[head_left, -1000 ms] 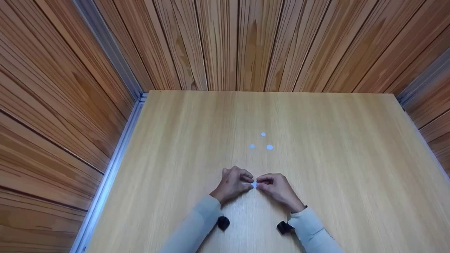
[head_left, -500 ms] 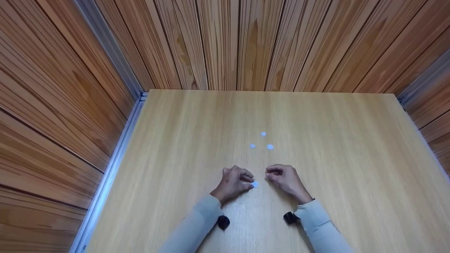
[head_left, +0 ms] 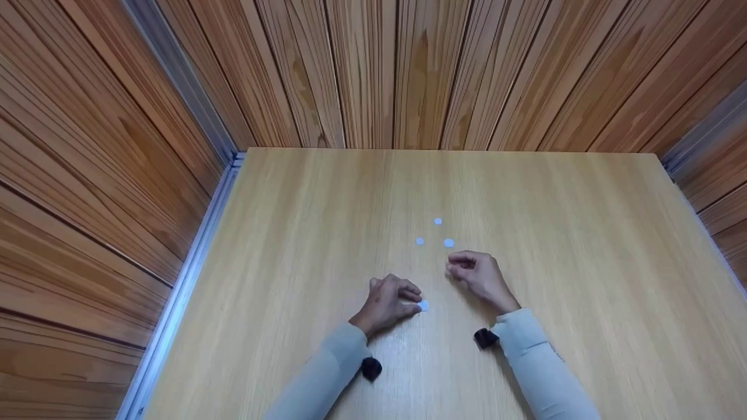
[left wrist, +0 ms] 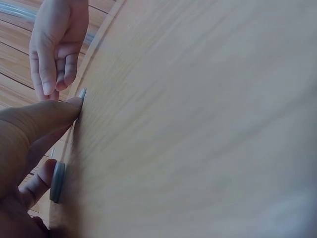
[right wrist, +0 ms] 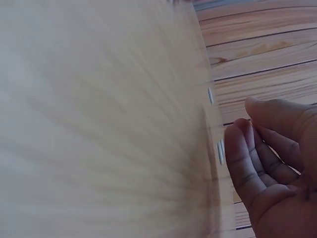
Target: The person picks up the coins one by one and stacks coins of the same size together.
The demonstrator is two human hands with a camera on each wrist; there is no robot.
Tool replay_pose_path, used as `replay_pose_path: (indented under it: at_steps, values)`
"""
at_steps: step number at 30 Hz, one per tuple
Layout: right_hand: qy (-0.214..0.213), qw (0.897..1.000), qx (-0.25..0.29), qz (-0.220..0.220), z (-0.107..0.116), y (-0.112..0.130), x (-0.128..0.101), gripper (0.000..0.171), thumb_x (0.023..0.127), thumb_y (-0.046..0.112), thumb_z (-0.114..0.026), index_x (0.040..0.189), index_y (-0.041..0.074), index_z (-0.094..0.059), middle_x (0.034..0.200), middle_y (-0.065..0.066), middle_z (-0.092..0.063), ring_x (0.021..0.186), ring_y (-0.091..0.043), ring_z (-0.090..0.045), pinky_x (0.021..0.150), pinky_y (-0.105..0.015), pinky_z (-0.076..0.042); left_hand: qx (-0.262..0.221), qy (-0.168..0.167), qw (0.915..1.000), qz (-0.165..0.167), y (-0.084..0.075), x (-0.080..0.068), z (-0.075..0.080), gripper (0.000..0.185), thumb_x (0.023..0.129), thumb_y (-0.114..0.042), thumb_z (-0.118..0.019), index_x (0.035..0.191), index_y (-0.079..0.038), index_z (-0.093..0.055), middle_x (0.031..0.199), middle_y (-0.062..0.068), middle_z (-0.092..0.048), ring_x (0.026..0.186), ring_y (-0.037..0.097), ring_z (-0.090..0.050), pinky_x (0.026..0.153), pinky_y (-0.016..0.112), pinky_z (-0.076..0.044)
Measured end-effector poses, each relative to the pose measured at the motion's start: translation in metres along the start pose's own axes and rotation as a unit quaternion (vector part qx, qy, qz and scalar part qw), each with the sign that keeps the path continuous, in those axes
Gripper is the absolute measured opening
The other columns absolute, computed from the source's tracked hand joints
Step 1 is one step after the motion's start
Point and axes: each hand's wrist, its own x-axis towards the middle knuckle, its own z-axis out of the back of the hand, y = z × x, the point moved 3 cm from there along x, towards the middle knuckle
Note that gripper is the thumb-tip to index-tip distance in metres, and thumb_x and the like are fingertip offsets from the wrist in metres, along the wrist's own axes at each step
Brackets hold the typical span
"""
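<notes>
"One pale disc [head_left: 424, 305] is in hand: locate it."

"It lies at the fingertips of the left hand [head_left: 386, 300], on or just over the table [head_left: 327, 204]; contact is unconfirmed. Thumb and finger pinch its left edge, likely to steady it and leave the opposite edge accessible."

"Does that hand carry anything else?"

"The left wrist view shows a thicker piece [left wrist: 57, 182] against another fingertip; single disc or stack, unclear."

"State of the right hand [head_left: 477, 274]?"

"Near the right disc [head_left: 449, 242]. Thumb and forefinger nearly meet, other fingers loosely bent; no object is visible between them."

"Why the spacing?"

"The right disc, left disc [head_left: 419, 241] and far disc [head_left: 437, 221] form a loose triangle, mutually apart, presumably so each can be picked up singly."
</notes>
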Motion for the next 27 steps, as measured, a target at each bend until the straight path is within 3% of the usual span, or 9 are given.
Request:
replay_pose_path:
  at_steps: [19, 27]
  values:
    - [-0.048, 0.998, -0.027, 0.026, 0.003, -0.01, 0.037, 0.029, 0.089, 0.004, -0.074, 0.118, -0.003, -0.069, 0.107, -0.016, -0.071, 0.09, -0.019, -0.062, 0.073, -0.017, -0.047, 0.005, -0.001, 0.9998, 0.016, 0.001, 0.0, -0.002, 0.02, 0.081, -0.02, -0.085, 0.098, -0.023, -0.076, 0.083, -0.022, -0.07, 0.099, 0.002, -0.056, 0.089, 0.041, -0.024]
    - [-0.062, 0.997, -0.037, 0.032, 0.005, -0.011, 0.045, 0.031, 0.088, 0.009, -0.077, 0.117, -0.001, -0.071, 0.109, -0.015, -0.072, 0.083, -0.017, -0.059, 0.068, -0.018, -0.045, 0.004, -0.005, 0.9999, -0.008, 0.0, 0.0, 0.0, 0.021, 0.081, -0.02, -0.085, 0.1, -0.019, -0.076, 0.085, -0.02, -0.072, 0.106, 0.003, -0.058, 0.088, 0.041, -0.024]
